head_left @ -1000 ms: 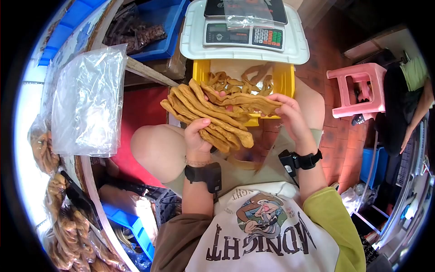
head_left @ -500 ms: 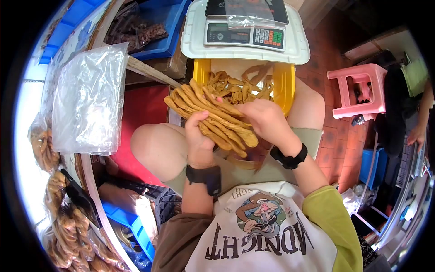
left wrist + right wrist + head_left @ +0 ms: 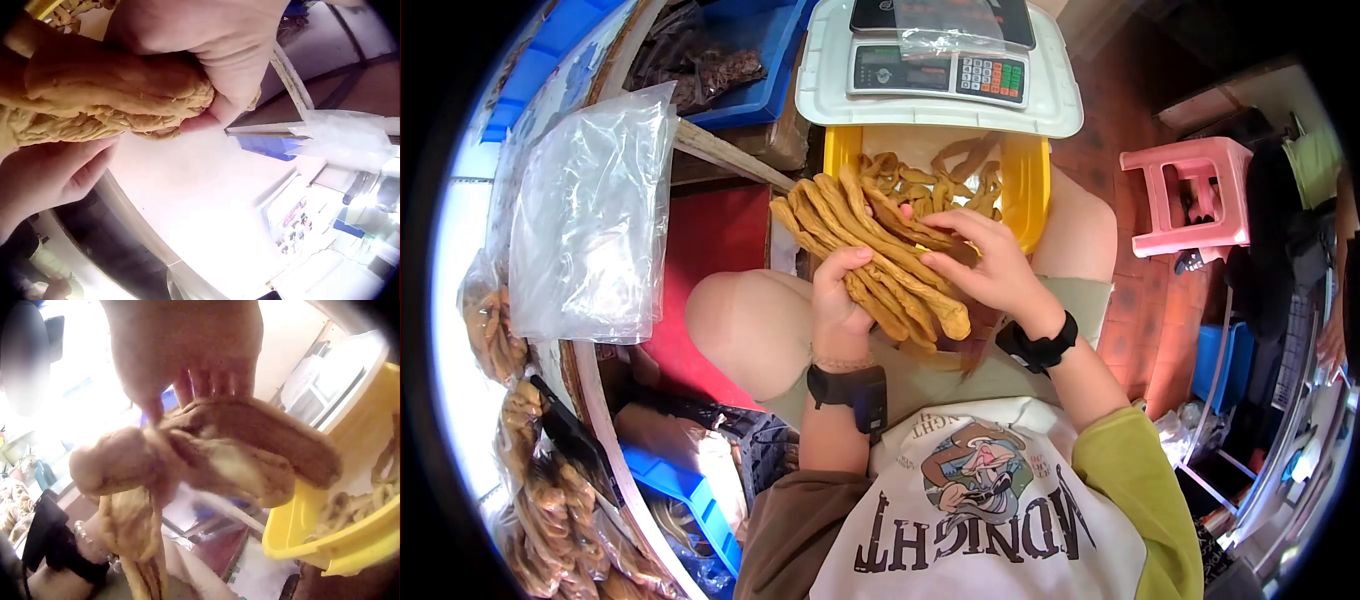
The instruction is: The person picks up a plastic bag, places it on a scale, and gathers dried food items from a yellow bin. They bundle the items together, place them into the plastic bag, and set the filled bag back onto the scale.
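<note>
A clear plastic bag (image 3: 590, 215) lies at far left. Left hand (image 3: 840, 300): grip closed round the lower end of the bundle of tan dried strips (image 3: 850, 225), held above the lap. Right hand (image 3: 990, 265): grip pinching the top strip (image 3: 912, 230) on that bundle. Behind, yellow tub (image 3: 1028, 185) beneath the scale (image 3: 940, 70).

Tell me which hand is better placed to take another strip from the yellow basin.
Right, probably. The left hand grips the whole bundle, so it is busy. The right hand pinches only one strip and is closer to the yellow basin.
</note>
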The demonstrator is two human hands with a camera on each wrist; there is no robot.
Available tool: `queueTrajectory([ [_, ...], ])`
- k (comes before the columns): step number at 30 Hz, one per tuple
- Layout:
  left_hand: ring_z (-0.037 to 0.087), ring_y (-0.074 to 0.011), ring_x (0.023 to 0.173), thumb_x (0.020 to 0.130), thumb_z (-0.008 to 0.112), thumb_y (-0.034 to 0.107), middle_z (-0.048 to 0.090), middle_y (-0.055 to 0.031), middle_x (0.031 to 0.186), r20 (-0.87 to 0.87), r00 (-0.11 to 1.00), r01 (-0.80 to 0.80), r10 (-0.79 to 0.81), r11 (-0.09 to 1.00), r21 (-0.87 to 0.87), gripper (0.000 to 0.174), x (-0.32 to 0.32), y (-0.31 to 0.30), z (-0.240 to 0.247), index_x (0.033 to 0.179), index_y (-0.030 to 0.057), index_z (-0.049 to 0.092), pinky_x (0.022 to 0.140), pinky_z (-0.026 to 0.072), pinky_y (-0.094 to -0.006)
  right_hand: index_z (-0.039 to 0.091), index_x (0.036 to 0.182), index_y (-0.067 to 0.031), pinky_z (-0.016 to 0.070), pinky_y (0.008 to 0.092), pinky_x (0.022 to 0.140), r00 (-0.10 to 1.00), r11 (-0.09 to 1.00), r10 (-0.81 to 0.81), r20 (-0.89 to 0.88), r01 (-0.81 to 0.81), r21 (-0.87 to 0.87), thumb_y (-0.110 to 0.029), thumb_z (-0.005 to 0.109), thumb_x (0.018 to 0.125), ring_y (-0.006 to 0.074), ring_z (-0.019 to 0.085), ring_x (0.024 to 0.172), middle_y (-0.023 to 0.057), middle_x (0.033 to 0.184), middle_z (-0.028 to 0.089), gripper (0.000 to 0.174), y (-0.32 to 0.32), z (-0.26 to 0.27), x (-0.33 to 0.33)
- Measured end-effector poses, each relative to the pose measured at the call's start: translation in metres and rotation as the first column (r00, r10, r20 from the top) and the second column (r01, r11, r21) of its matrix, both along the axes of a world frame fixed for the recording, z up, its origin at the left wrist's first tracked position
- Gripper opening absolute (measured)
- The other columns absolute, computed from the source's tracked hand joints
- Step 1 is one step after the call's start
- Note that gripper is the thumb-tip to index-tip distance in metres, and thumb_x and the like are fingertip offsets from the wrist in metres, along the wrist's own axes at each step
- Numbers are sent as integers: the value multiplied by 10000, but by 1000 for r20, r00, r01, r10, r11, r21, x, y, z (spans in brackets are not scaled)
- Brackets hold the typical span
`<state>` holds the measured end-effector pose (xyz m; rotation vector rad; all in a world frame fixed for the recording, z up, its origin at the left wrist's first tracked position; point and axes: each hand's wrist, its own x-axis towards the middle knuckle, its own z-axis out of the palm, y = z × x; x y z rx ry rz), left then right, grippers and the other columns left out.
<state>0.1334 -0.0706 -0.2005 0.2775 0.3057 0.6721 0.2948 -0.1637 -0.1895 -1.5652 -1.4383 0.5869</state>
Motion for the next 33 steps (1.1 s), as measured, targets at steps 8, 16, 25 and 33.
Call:
queueTrajectory([
  [8,529,-281,1137,723,516,-75,534,-166,1240,-75,997,-3,6,999,39,553,0,-8,-12,1270,-33,445,1001,414,-387,577,974,5,495,336,685,976,991,-120,181,107,81,-100,664,821,275,611,773,144,876,612,204,9,-12,-16],
  [16,564,-326,1082,701,518,-83,540,-147,1199,-70,998,9,-3,997,81,600,-5,-12,-17,1288,-18,416,949,464,-452,538,943,19,475,292,589,945,945,-313,-95,320,72,-26,608,861,192,617,664,116,807,626,117,12,-28,-24],
  [25,514,-315,1135,664,560,-39,542,-137,1159,-60,998,-6,13,994,109,619,12,-18,-2,1268,-5,427,1031,378,-458,571,841,6,412,210,549,774,868,-483,-410,485,-106,-123,684,833,48,516,603,36,659,577,171,9,-28,-6],
  [33,543,-246,1063,672,587,-56,563,-128,1133,-97,993,82,-61,970,230,585,4,-21,-26,1240,-12,451,975,417,-370,625,1122,-87,486,301,599,947,928,-321,8,313,203,6,600,805,238,613,686,99,810,596,331,8,2,-21],
])
